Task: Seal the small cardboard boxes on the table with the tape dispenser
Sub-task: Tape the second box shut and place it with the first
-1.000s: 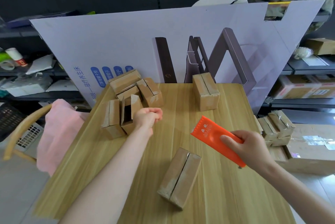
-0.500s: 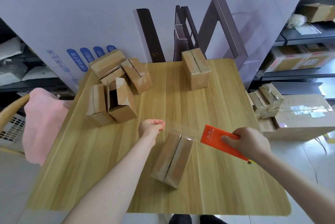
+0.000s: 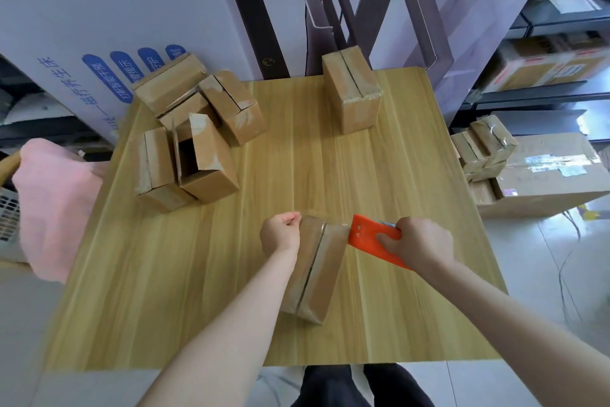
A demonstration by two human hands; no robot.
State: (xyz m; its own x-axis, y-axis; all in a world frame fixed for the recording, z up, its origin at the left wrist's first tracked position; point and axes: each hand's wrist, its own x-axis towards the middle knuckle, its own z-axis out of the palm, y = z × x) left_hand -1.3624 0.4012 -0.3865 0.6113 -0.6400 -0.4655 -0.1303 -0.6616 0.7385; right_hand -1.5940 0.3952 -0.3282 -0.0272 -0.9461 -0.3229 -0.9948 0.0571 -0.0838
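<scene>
A small cardboard box (image 3: 318,274) lies near the front of the wooden table (image 3: 330,172), its top seam running away from me. My left hand (image 3: 280,235) is a curled fist against the box's far left corner; whether it pinches anything is hidden. My right hand (image 3: 419,241) grips the orange tape dispenser (image 3: 364,235), whose front end touches the box's far right corner. A glossy strip shows along that far edge. Several more boxes (image 3: 211,99) are piled at the back left, one (image 3: 206,162) with an open flap. Another box (image 3: 353,99) stands at the back centre.
A large printed board (image 3: 132,10) leans behind the table, with dark frame parts (image 3: 330,10) against it. A pink cloth (image 3: 56,205) hangs over a chair at the left. At the right, small taped boxes (image 3: 482,146) rest on a big carton (image 3: 554,175) beside shelves.
My left hand has drawn back from the pile to the near box's far left corner. My right hand has brought the dispenser left onto the box's far right corner. My view has tilted downward.
</scene>
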